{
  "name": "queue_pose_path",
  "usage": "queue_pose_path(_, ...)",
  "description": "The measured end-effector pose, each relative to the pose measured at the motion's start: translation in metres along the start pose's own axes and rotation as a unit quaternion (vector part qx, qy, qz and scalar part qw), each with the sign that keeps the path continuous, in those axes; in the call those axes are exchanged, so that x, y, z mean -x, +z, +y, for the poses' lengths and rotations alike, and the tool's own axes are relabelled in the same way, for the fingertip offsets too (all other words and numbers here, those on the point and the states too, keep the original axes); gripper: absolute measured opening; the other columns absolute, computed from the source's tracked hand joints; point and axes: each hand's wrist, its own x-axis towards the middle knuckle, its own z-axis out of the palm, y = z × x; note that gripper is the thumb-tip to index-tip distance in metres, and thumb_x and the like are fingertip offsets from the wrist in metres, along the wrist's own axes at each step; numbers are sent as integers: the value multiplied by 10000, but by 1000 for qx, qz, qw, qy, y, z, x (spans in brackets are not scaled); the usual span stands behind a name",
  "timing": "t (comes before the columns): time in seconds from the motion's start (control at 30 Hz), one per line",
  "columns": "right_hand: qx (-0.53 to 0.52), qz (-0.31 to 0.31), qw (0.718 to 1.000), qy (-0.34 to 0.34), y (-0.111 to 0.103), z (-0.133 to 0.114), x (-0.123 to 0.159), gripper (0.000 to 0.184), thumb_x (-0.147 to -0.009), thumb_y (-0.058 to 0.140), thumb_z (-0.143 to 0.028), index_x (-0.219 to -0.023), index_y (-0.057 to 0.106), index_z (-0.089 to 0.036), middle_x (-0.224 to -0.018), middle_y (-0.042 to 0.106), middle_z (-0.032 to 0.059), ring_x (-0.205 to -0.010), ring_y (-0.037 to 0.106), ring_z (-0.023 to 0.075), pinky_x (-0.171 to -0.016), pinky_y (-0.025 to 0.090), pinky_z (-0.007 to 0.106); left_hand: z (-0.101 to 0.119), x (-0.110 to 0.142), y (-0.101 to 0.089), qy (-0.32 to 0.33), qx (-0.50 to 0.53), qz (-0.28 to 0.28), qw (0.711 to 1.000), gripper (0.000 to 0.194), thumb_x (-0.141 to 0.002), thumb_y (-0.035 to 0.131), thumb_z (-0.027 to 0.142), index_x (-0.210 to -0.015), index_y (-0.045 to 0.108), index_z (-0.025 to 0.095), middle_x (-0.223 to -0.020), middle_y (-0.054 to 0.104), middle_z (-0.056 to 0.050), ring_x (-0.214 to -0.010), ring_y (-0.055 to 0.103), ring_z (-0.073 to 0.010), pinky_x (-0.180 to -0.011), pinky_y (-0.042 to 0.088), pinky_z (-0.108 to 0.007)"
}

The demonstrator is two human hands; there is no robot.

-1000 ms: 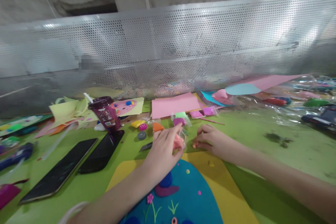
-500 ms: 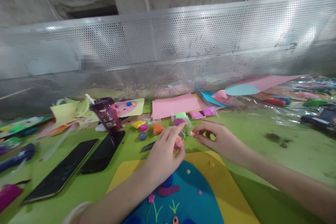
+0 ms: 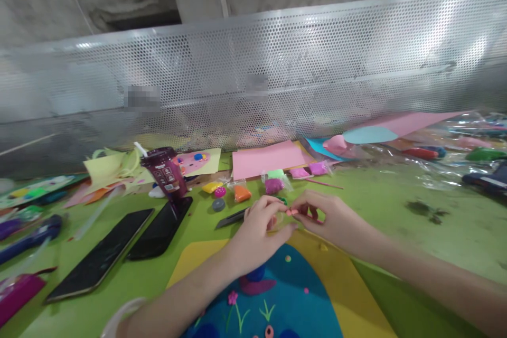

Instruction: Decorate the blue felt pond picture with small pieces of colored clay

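A small piece of pink modelling clay point(image 3: 292, 212) sits between the fingertips of both hands. My right hand point(image 3: 330, 216) pinches it between thumb and fingers. My left hand point(image 3: 261, 229) is curled, its index fingertip at the clay and its thumb just below. More pink clay, seemingly in a clear wrapper, shows partly under the left palm; the fingers hide most of it. Below the hands lies a yellow board point(image 3: 352, 285) with a blue clay area point(image 3: 301, 280) bearing a pink flower, green stems and small dots. A grey-bladed cutter point(image 3: 232, 218) lies beside my left hand.
Two black phones point(image 3: 101, 253) point(image 3: 162, 229) and a dark purple cup point(image 3: 166, 171) with a straw stand left. Behind are clay packets point(image 3: 241, 193), a grey round lid point(image 3: 218, 204) and pink paper point(image 3: 269, 159). A perforated metal panel point(image 3: 277, 74) closes off the back.
My left hand has moved right, bringing its fingertips to the pink clay held in my right hand. The gap between the hands has closed. The view has shifted slightly.
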Motion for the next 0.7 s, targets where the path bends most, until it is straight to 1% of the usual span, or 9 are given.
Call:
queue_pose_path(0.1, -1, -2, 1000, -16, 2, 1, 1, 124, -788, 518, -127, -832, 614, -191, -760, 596, 12, -645, 543, 130, -546, 427, 222, -4, -3, 1, -12, 30, 2, 999, 178, -853, 500, 331, -922, 612, 212, -996, 520, -56, -810, 512, -194, -772, 415, -346)
queue_pose_path(0.23, 9, 14, 1000, -9, 0, 2, -2, 112, -792, 503, -152, -804, 607, -193, -741, 599, 16, -624, 536, 136, -545, 424, 235, -10, -6, 1, -21, 61, 10, 998, 166, -850, 509, 335, -873, 617, 211, -982, 523, -41, -777, 488, -175, -752, 387, -315)
queue_pose_path(0.3, 18, 34, 999, 11, -3, 2, -3, 94, -805, 500, -174, -795, 593, -187, -724, 603, 19, -598, 523, 140, -539, 417, 248, -10, -7, 1, -34, 89, 19, 995, 173, -853, 500, 340, -890, 601, 205, -892, 522, -28, -733, 472, -162, -704, 380, -288)
queue_pose_path(0.4, 22, 50, 998, 35, -4, -1, -3, 81, -836, 501, -208, -860, 574, -184, -710, 610, 11, -571, 515, 136, -514, 415, 241, -7, -8, 1, -61, 147, 16, 987, 234, -882, 429, 383, -898, 558, 188, -656, 450, 19, -582, 426, -134, -540, 339, -231)
queue_pose_path(0.47, 18, 38, 999, 29, -1, -4, -1, 77, -839, 510, -193, -876, 577, -192, -713, 615, -3, -566, 523, 125, -508, 421, 224, -5, -9, 1, -72, 180, 11, 981, 266, -895, 385, 406, -878, 529, 183, -585, 413, 39, -519, 397, -121, -486, 304, -212)
queue_pose_path(0.53, 17, 16, 1000, 10, 4, -8, 1, 85, -828, 527, -157, -853, 595, -201, -747, 620, -6, -581, 535, 116, -512, 422, 210, -3, -10, 2, -79, 202, 16, 976, 268, -901, 369, 415, -865, 502, 184, -587, 436, 38, -520, 409, -119, -488, 314, -209)
queue_pose_path(0.63, 29, -6, 999, -17, 12, -10, 0, 125, -798, 552, -80, -815, 605, -191, -810, 604, 10, -653, 548, 120, -584, 436, 220, -4, -11, 4, -87, 221, 29, 971, 248, -905, 367, 412, -863, 475, 193, -592, 456, 39, -530, 432, -121, -511, 343, -212)
queue_pose_path(0.7, 41, -15, 999, -27, 16, -9, -3, 164, -770, 566, -23, -771, 600, -183, -803, 580, 10, -687, 545, 127, -635, 436, 235, -5, -12, 5, -92, 228, 34, 969, 237, -905, 375, 412, -868, 474, 200, -589, 454, 43, -528, 441, -121, -525, 357, -214)
